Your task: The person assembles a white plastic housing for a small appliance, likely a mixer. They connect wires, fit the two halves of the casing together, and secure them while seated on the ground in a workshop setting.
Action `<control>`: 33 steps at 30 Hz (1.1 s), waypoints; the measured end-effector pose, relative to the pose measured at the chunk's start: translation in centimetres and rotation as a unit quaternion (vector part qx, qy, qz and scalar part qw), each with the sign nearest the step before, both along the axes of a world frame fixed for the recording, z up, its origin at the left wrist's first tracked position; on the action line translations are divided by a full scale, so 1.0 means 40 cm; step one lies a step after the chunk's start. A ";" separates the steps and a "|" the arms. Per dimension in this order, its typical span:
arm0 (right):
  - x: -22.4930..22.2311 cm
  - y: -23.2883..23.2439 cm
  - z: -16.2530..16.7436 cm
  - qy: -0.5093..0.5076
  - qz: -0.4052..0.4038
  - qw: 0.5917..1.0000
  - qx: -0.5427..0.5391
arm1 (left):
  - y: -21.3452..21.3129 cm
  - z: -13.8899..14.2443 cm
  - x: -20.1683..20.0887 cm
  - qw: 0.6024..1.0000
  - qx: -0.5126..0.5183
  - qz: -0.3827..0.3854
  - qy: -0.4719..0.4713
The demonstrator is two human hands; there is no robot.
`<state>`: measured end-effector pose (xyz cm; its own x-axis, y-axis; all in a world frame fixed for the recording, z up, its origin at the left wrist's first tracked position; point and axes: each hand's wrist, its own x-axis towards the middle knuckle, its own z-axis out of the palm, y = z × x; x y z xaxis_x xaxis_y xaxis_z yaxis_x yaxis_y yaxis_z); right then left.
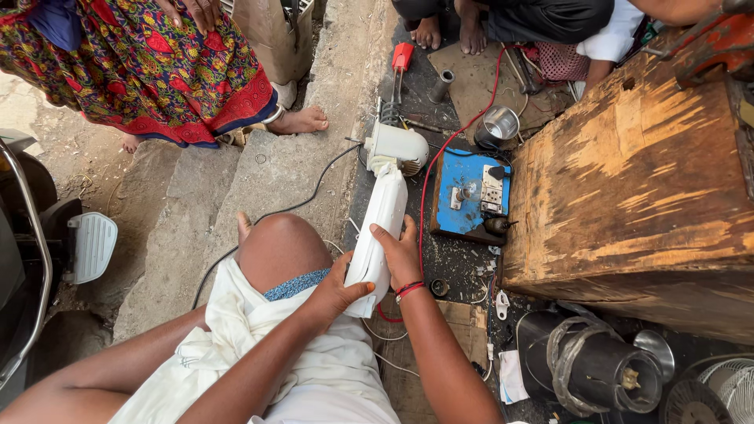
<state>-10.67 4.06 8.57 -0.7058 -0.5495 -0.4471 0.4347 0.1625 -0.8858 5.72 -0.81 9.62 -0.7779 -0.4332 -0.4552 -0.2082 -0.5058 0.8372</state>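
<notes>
Fingers of both my hands were wrapped round the long white body of a hand blender (378, 232), which I held out over my bent knee (279, 247). My left hand (336, 292) clasped its lower end from the side, thumb pressed across the plastic, while my right hand (400, 253) gripped it a little higher on the other side, a red thread bracelet (408, 290) at that wrist. Neither hand was loose; both were closed firmly on the casing. The blender pointed away from me, its rounded motor head (399, 146) near the dark ground, with a metal whisk-like part (390, 110) just beyond it. I judged that I was at the stage of steadying and examining the appliance, and that the next move would call for a firm one-handed hold so the other hand could be freed without letting the body twist. A black cord (267, 213) ran off past my knee across the stone steps (196, 204). Just beside the blender lay a blue switch board (470, 196) with sockets, and a red wire (444, 149) curved along it. A red-handled tool (401, 59) lay further out, near a small metal cup (500, 126). To my right stood a worn wooden block (628, 173), and below it a dark cylinder (585, 365) beside a fan grille (726, 385). A person in a patterned garment (149, 63) stood barefoot on the steps, well apart.
</notes>
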 end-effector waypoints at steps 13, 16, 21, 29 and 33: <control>0.013 0.017 -0.019 -0.030 -0.025 0.999 -0.038 | 0.007 0.025 -0.023 0.999 0.018 0.028 -0.005; 0.008 0.021 -0.025 -0.047 -0.022 0.998 -0.039 | 0.013 0.020 -0.026 0.999 -0.002 0.026 -0.033; 0.000 0.037 -0.040 -0.056 -0.020 0.998 -0.021 | 0.029 -0.002 -0.030 0.997 -0.067 0.037 0.013; -0.012 0.058 -0.041 -0.104 -0.011 0.992 -0.074 | 0.034 -0.021 -0.040 0.991 -0.129 0.007 -0.039; -0.007 0.072 -0.029 -0.104 0.010 0.987 -0.119 | 0.035 -0.015 -0.041 0.998 -0.044 0.025 -0.032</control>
